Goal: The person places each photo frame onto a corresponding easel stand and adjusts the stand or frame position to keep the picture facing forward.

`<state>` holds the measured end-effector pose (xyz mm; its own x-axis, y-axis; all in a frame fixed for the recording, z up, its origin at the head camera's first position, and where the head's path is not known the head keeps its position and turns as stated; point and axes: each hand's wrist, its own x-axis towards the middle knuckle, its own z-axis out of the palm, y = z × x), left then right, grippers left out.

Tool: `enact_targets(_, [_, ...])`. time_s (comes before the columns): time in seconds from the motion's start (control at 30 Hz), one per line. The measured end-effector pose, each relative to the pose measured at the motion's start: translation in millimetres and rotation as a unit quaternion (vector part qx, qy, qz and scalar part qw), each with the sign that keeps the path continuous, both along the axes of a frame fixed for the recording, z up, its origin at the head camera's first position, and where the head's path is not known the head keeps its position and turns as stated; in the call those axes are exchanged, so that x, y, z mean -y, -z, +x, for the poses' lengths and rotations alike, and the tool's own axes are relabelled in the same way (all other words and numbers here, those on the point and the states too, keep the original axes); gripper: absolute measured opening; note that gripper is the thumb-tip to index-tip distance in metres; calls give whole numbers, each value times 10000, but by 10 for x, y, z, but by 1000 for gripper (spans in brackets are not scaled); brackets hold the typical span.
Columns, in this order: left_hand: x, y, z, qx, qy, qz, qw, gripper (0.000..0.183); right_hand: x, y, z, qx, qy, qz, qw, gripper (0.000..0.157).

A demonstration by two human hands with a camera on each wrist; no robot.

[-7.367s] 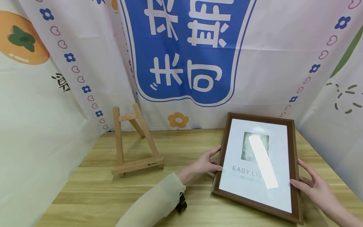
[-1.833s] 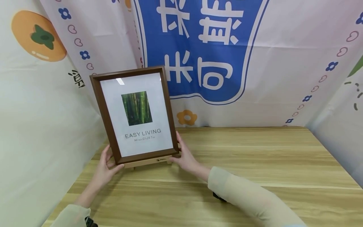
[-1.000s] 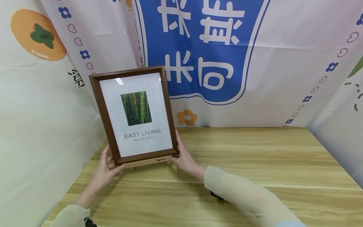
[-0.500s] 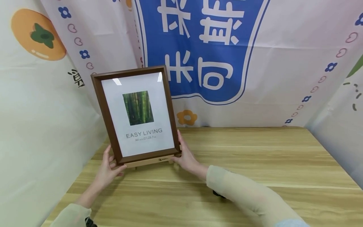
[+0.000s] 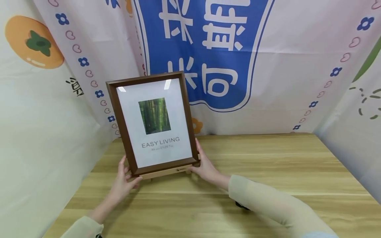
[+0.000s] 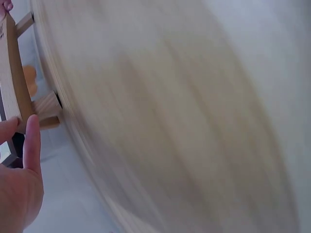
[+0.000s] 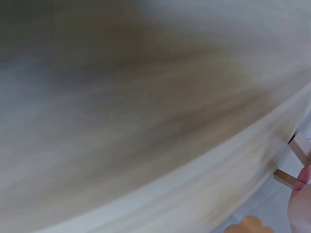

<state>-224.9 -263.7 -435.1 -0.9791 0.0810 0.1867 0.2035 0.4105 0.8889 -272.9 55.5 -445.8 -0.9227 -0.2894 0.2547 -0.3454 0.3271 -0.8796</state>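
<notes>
A brown picture frame (image 5: 128, 142) with a bamboo print leans upright on a small wooden easel (image 5: 166, 172), mostly hidden behind it. My left hand (image 5: 123, 185) grips the left end of the easel's ledge, thumb in front, fingers beside the frame's lower left corner. At the other end, my right hand (image 5: 206, 170) holds the ledge with its thumb, its fingers by the frame's right edge. In the left wrist view, finger and thumb of the left hand (image 6: 17, 199) meet the ledge (image 6: 17, 73). The right wrist view catches the right hand (image 7: 301, 208) beside an easel leg (image 7: 284, 177).
The easel stands on a wood-grain table (image 5: 253, 158). A printed white cloth (image 5: 282, 92) hangs close behind the frame, with more cloth (image 5: 35, 132) walling in the left side.
Earlier, both hands held the frame at the right, apart from the easel; then it came onto the easel. In the last half second, frame, easel and hands have shifted right together.
</notes>
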Motion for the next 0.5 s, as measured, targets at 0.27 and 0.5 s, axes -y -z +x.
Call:
enact_targets(0.27, [-311,-2,3,-37,-16,-240,9997,102,-315,-12,63,153,137,-17,9998,114])
enact_targets(0.5, [-639,-2,2,-50,116,-428,9990,102,-644,-70,187,117,439,-33,9990,113])
